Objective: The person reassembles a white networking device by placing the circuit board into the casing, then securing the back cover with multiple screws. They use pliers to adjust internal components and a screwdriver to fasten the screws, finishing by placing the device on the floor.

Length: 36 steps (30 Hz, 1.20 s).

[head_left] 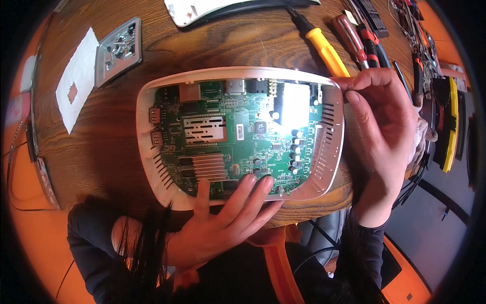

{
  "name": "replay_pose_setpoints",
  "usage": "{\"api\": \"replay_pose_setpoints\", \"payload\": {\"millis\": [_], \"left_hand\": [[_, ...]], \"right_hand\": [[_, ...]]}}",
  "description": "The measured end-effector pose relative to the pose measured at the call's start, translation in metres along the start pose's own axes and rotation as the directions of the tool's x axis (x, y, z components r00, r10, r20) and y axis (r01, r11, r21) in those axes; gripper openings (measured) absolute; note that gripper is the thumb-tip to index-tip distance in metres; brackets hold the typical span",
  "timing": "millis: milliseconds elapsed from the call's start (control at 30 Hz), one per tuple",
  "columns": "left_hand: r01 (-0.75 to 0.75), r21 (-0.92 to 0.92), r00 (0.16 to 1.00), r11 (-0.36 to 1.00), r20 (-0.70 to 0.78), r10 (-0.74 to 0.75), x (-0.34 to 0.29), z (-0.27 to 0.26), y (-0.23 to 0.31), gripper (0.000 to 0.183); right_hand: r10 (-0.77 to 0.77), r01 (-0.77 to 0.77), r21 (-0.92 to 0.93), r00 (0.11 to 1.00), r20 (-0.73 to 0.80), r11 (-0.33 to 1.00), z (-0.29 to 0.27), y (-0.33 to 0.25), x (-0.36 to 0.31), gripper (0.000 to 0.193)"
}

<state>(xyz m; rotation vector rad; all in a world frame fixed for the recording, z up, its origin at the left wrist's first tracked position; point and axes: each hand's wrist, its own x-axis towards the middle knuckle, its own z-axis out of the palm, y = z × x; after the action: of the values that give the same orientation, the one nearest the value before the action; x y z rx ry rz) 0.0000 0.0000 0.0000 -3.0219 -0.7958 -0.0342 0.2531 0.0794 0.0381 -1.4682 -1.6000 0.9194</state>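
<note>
The left hand (217,223) lays spread fingers flat on the green circuit board (238,142), whose long axis runs sideways just ahead; the right hand (379,131) pinches the white shell's (331,152) corner

Left hand (223,223) presses fingertips on the green circuit board (238,137) in its white casing (331,152) near the desk's (111,147) front edge; right hand (382,126) pinches the casing's right rim.

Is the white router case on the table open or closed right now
Open. The white case has no top cover, so the green circuit board lies fully exposed inside it, with the left hand resting fingers on the board's near edge.
</note>
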Motion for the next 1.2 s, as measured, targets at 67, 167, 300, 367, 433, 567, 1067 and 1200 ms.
{"api": "replay_pose_setpoints", "payload": {"millis": [67, 167, 300, 367, 433, 567, 1067, 1200], "left_hand": [[0.003, -0.004, 1.0, 1.0, -0.016, -0.003, -0.001, 0.001, 0.001, 0.047], [0.036, -0.016, 0.999, 0.999, -0.026, -0.037, -0.002, 0.004, 0.002, 0.045], [0.035, -0.008, 0.999, 0.999, -0.022, -0.035, -0.002, 0.005, 0.005, 0.05], [0.02, 0.023, 1.0, 1.0, -0.023, -0.019, -0.002, 0.006, 0.004, 0.051], [0.014, 0.029, 1.0, 0.999, -0.022, -0.013, -0.002, 0.007, 0.004, 0.052], [-0.003, 0.025, 1.0, 1.0, -0.012, 0.003, -0.003, 0.007, 0.003, 0.052], [-0.105, -0.19, 0.982, 0.976, -0.177, 0.071, 0.003, -0.002, -0.001, 0.044], [-0.107, -0.219, 0.986, 0.97, -0.149, 0.076, 0.0, -0.002, 0.002, 0.039]], "right_hand": [[-0.017, 0.017, 0.033, 1.0, -0.014, 0.999, 0.002, 0.0, 0.001, 0.013], [-0.076, 0.075, -0.022, 0.996, -0.037, 0.997, 0.005, -0.002, 0.003, 0.013], [-0.06, 0.058, -0.048, 0.997, -0.052, 0.997, 0.005, -0.001, 0.003, 0.012], [-0.03, 0.026, -0.076, 0.998, -0.058, 0.997, 0.004, -0.002, 0.001, 0.012], [-0.03, 0.023, -0.126, 0.998, -0.052, 0.992, 0.003, -0.002, 0.002, 0.012], [0.008, -0.015, -0.101, 0.998, -0.067, 0.995, 0.005, -0.003, 0.001, 0.011], [-0.027, 0.021, -0.129, 0.999, -0.045, 0.991, 0.005, 0.003, 0.001, 0.017], [-0.017, 0.011, -0.141, 0.999, -0.046, 0.99, 0.005, 0.002, 0.002, 0.018]]}}
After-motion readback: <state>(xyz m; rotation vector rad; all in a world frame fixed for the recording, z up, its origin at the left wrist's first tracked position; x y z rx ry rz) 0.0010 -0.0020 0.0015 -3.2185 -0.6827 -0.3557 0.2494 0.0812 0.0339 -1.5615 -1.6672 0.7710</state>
